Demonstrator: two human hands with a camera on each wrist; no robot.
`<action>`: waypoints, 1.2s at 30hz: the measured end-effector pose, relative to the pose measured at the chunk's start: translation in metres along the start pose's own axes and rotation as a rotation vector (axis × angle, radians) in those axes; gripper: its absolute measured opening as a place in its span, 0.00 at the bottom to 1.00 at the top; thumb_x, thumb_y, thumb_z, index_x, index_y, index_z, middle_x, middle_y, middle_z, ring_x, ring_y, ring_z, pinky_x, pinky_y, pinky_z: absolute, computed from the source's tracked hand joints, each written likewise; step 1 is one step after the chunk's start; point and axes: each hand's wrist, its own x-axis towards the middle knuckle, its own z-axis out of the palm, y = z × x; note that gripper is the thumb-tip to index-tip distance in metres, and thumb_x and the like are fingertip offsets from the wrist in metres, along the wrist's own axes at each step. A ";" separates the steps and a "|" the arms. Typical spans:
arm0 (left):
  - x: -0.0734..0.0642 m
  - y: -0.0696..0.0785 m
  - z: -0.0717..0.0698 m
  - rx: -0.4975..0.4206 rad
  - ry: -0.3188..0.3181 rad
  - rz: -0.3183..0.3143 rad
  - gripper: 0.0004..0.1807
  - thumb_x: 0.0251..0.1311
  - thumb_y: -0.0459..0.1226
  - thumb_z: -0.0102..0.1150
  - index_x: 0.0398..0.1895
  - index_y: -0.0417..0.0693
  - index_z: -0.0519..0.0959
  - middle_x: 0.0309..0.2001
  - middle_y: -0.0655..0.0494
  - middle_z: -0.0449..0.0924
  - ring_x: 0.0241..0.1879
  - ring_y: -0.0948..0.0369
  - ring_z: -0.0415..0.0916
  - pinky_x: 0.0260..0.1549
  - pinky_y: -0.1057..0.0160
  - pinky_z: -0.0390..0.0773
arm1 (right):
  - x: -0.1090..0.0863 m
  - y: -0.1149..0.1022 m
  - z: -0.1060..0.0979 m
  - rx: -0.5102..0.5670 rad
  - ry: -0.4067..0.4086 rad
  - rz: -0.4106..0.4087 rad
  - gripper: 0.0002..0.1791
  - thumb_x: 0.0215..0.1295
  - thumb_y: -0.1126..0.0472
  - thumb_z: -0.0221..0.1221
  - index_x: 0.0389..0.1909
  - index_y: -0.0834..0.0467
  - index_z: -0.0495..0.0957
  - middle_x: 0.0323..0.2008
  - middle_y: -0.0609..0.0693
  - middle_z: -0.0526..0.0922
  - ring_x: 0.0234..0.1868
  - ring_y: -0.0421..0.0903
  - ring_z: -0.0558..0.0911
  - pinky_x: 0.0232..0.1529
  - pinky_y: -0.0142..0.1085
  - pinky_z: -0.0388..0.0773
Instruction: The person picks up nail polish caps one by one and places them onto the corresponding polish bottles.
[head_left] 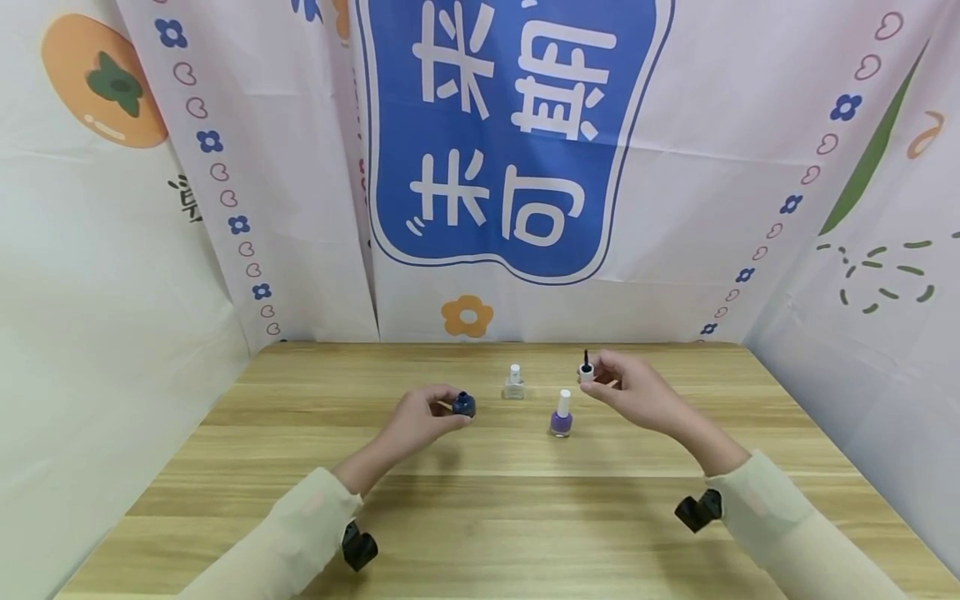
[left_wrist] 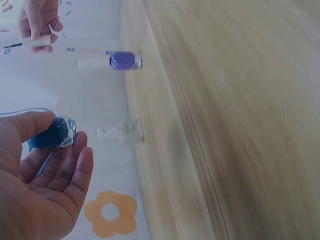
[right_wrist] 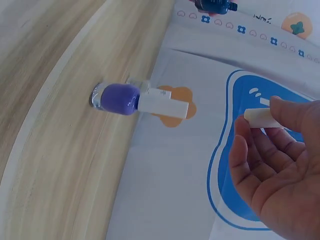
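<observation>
My left hand [head_left: 425,419] pinches an uncapped dark blue nail polish bottle [head_left: 464,406] between thumb and fingers, its neck bare and pointing up. In my right hand [head_left: 633,390], thumb and fingers hold a white nail polish cap [head_left: 587,374] with its dark-tipped brush upward. A purple nail polish bottle [head_left: 561,423] with a white cap stands on the table between the hands, nearer the right one. Behind it and to the left stands a clear nail polish bottle [head_left: 513,387], also white-capped. The left wrist view shows the dark bottle [left_wrist: 56,133] held by its sides.
The wooden table [head_left: 480,533] runs back to a printed cloth [head_left: 675,275] hanging behind it. More cloth [head_left: 97,333] hangs at the left side. Black wrist cameras sit under both sleeves, the left camera [head_left: 360,547] low over the table.
</observation>
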 end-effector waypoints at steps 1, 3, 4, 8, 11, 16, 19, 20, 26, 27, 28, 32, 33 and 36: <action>-0.001 0.001 0.000 -0.005 -0.004 0.002 0.15 0.56 0.34 0.69 0.46 0.39 0.81 0.42 0.50 0.82 0.37 0.59 0.80 0.37 0.61 0.81 | 0.000 -0.002 0.001 0.001 -0.005 -0.004 0.04 0.68 0.63 0.60 0.39 0.60 0.78 0.33 0.49 0.80 0.36 0.46 0.78 0.33 0.36 0.77; -0.003 0.002 0.001 -0.013 -0.011 0.005 0.15 0.56 0.34 0.69 0.46 0.39 0.81 0.42 0.50 0.82 0.37 0.58 0.80 0.36 0.62 0.82 | 0.001 -0.006 0.003 -0.001 -0.016 -0.014 0.04 0.68 0.63 0.60 0.39 0.60 0.78 0.34 0.49 0.80 0.36 0.46 0.78 0.33 0.36 0.77; -0.004 0.003 0.002 -0.015 -0.015 0.007 0.15 0.56 0.34 0.69 0.47 0.39 0.81 0.42 0.50 0.82 0.37 0.58 0.80 0.36 0.62 0.82 | 0.001 -0.007 0.004 0.000 -0.022 -0.019 0.04 0.68 0.63 0.60 0.39 0.60 0.78 0.34 0.49 0.80 0.36 0.46 0.78 0.33 0.36 0.78; -0.007 0.007 0.004 -0.029 -0.047 0.026 0.15 0.57 0.34 0.68 0.47 0.39 0.81 0.42 0.50 0.82 0.37 0.58 0.80 0.35 0.62 0.82 | 0.001 -0.012 0.009 -0.015 -0.039 -0.040 0.04 0.68 0.62 0.60 0.39 0.59 0.79 0.32 0.48 0.80 0.35 0.45 0.78 0.33 0.38 0.78; -0.010 0.010 0.006 -0.035 -0.074 0.042 0.15 0.58 0.35 0.68 0.47 0.39 0.81 0.41 0.50 0.82 0.37 0.58 0.79 0.35 0.62 0.82 | 0.002 -0.017 0.012 -0.039 -0.047 -0.063 0.04 0.67 0.61 0.61 0.39 0.57 0.79 0.31 0.45 0.79 0.34 0.44 0.77 0.33 0.39 0.77; -0.013 0.013 0.008 -0.039 -0.106 0.070 0.15 0.58 0.35 0.67 0.48 0.39 0.81 0.40 0.51 0.82 0.36 0.58 0.79 0.33 0.63 0.81 | 0.001 -0.024 0.017 -0.063 -0.061 -0.107 0.04 0.67 0.61 0.62 0.39 0.56 0.80 0.30 0.42 0.79 0.33 0.42 0.76 0.33 0.37 0.77; -0.014 0.013 0.010 -0.044 -0.126 0.092 0.15 0.59 0.35 0.67 0.48 0.39 0.82 0.40 0.51 0.82 0.35 0.58 0.79 0.33 0.64 0.81 | 0.001 -0.027 0.019 -0.076 -0.075 -0.140 0.04 0.66 0.62 0.62 0.39 0.56 0.79 0.29 0.41 0.78 0.32 0.41 0.76 0.30 0.34 0.76; -0.014 0.013 0.011 -0.046 -0.132 0.098 0.14 0.59 0.35 0.67 0.48 0.39 0.82 0.40 0.51 0.82 0.35 0.58 0.79 0.33 0.64 0.81 | 0.001 -0.028 0.020 -0.080 -0.080 -0.154 0.03 0.66 0.62 0.62 0.39 0.56 0.79 0.29 0.41 0.78 0.31 0.40 0.76 0.28 0.34 0.75; -0.017 0.014 0.013 -0.054 -0.156 0.103 0.13 0.59 0.34 0.66 0.46 0.40 0.82 0.39 0.52 0.83 0.34 0.58 0.78 0.32 0.65 0.80 | 0.002 -0.034 0.025 -0.100 -0.096 -0.214 0.03 0.65 0.64 0.63 0.38 0.54 0.80 0.26 0.42 0.77 0.26 0.39 0.73 0.23 0.31 0.71; -0.018 0.014 0.014 -0.056 -0.159 0.101 0.13 0.59 0.34 0.67 0.46 0.40 0.82 0.39 0.52 0.83 0.34 0.58 0.78 0.32 0.65 0.80 | 0.003 -0.036 0.026 -0.102 -0.099 -0.220 0.03 0.65 0.64 0.63 0.38 0.54 0.80 0.26 0.42 0.77 0.26 0.38 0.73 0.23 0.31 0.71; -0.018 0.014 0.015 -0.057 -0.161 0.098 0.13 0.59 0.34 0.67 0.46 0.39 0.82 0.39 0.52 0.83 0.34 0.58 0.78 0.32 0.65 0.80 | 0.003 -0.037 0.026 -0.106 -0.102 -0.226 0.03 0.65 0.64 0.63 0.38 0.54 0.80 0.26 0.41 0.77 0.26 0.38 0.73 0.23 0.31 0.71; -0.020 0.014 0.017 -0.062 -0.165 0.093 0.13 0.59 0.34 0.66 0.47 0.39 0.82 0.40 0.52 0.82 0.35 0.58 0.78 0.32 0.65 0.80 | 0.003 -0.041 0.029 -0.125 -0.116 -0.235 0.03 0.65 0.62 0.63 0.38 0.53 0.80 0.27 0.39 0.77 0.26 0.37 0.72 0.23 0.31 0.71; -0.020 0.014 0.018 -0.064 -0.167 0.093 0.13 0.59 0.34 0.66 0.47 0.39 0.82 0.40 0.52 0.82 0.35 0.58 0.78 0.32 0.65 0.80 | 0.003 -0.042 0.030 -0.127 -0.122 -0.237 0.03 0.65 0.62 0.63 0.38 0.53 0.80 0.27 0.39 0.76 0.26 0.37 0.72 0.23 0.31 0.71; -0.022 0.013 0.019 -0.069 -0.169 0.096 0.13 0.60 0.34 0.66 0.47 0.40 0.82 0.40 0.52 0.82 0.36 0.58 0.78 0.33 0.65 0.80 | 0.002 -0.045 0.032 -0.141 -0.134 -0.242 0.04 0.65 0.60 0.64 0.38 0.54 0.80 0.27 0.38 0.76 0.25 0.37 0.71 0.22 0.31 0.70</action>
